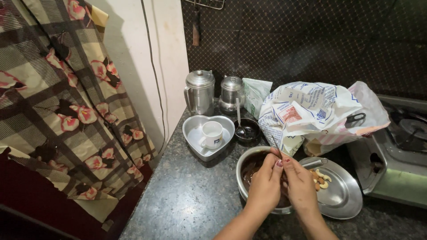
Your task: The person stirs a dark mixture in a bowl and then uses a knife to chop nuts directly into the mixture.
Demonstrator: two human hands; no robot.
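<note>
Two hands meet over a steel bowl [243, 178] in the lower middle of the frame. The left hand [265, 182] and the right hand [300, 184] are pressed close, their fingertips together above the bowl, and they pinch a thin handle [275, 143], probably of a spoon. Both hands are closed on it with thumb and fingers; the lower end of the utensil is hidden behind the hands, so I cannot tell its shape. Its long axis is almost upright, a little tilted, with the free top end pointing to the upper left of the frame and the hidden end going down into the bowl. The handle rises just above the fingertips, between the two hands.

The bowl holds a dark brown batter [251, 168], visible at the left of the hands. Just right of the bowl, touching its rim, lies a steel plate [344, 195] with a few cashews [321, 178]. Above the bowl, near the centre, there is a heart-shaped tin [194, 133] with a white cup [211, 134] inside, and a small dark bowl [247, 131] with a spoon. Behind stand two steel pots [200, 92]. A crumpled plastic bag [320, 113] lies at the upper right.
</note>
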